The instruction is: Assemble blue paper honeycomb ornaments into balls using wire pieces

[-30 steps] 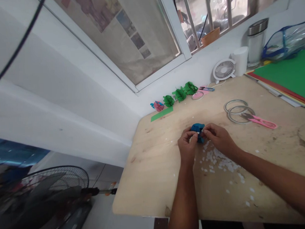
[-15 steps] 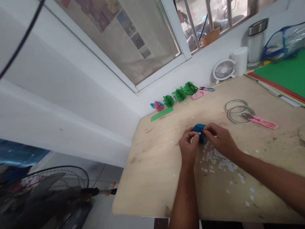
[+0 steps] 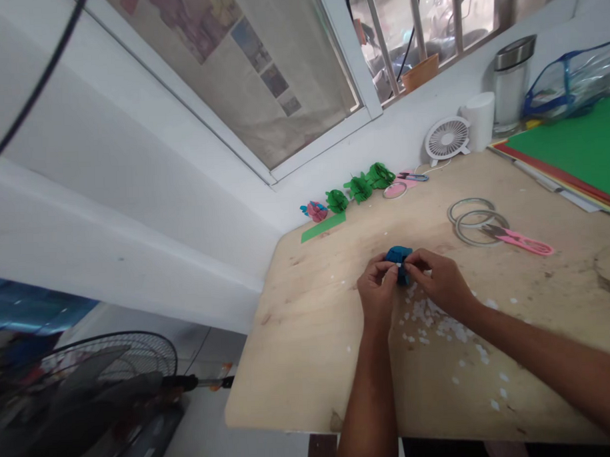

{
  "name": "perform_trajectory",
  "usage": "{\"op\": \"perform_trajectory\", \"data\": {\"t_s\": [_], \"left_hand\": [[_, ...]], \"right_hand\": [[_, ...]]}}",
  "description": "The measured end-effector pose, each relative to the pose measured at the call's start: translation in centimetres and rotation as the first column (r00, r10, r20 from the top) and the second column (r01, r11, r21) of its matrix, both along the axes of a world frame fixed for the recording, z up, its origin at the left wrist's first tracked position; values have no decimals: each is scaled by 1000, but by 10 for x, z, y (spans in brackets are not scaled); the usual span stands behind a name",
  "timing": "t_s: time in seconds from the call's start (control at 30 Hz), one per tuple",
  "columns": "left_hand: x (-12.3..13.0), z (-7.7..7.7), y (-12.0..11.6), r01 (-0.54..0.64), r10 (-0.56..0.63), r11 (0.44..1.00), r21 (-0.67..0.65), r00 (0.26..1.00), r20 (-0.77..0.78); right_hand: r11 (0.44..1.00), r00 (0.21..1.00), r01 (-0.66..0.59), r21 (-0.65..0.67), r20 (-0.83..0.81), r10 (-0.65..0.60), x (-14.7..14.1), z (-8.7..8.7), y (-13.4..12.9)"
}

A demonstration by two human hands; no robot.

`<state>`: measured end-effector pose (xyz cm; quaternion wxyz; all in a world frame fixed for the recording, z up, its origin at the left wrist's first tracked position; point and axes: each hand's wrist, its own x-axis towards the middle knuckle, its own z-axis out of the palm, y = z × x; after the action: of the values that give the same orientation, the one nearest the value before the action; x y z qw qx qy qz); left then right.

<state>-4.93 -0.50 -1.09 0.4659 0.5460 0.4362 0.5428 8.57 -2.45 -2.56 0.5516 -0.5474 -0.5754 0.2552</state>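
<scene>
A small blue folded paper piece (image 3: 398,252) is held just above the wooden table (image 3: 299,335). My left hand (image 3: 378,289) pinches its near left side between thumb and fingers, with a tiny white bit showing by the thumb tip. From the right, my right hand (image 3: 441,280) has its thumb and index finger closed at the paper's edge; the fingers partly cover the piece. Many small white paper bits (image 3: 438,324) lie scattered below and beside the right hand. Farther right are pink thread snips (image 3: 528,241), their blades resting over two ring-shaped tape rolls (image 3: 472,212).
Along the wall stand several green paper ornaments (image 3: 358,188) and a pink-and-blue one (image 3: 315,211), with a green strip (image 3: 324,228) before them. Blue snips (image 3: 414,177), a small white fan (image 3: 446,138), a glass bottle (image 3: 513,88) and coloured paper sheets (image 3: 577,149) sit at the back.
My right fingers have shifted very slightly at the edge of the blue paper piece. Both hands otherwise keep their place and grip.
</scene>
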Motion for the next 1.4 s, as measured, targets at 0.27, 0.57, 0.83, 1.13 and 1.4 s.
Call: {"op": "perform_trajectory", "data": {"t_s": [0.27, 0.57, 0.83, 1.13, 1.4], "left_hand": [[5, -6, 3, -10, 43, 990, -143, 972, 231], [7, -10, 5, 2, 81, 975, -221, 928, 364], [-1, -4, 5, 47, 0, 988, -149, 955, 298], [-2, 0, 1, -14, 14, 1000, 27, 1000, -26], [0, -2, 1, -41, 48, 997, 70, 994, -99]], "right_hand": [[992, 992, -4, 122, 124, -11, -4, -5, -1], [984, 984, -91, 150, 162, 67, -3, -7, 0], [969, 975, -179, 170, 163, 152, 1, -8, 0], [980, 982, -191, 57, 4, 191, 8, -5, 2], [996, 996, -88, -16, 17, 88, 11, 4, -1]]}}
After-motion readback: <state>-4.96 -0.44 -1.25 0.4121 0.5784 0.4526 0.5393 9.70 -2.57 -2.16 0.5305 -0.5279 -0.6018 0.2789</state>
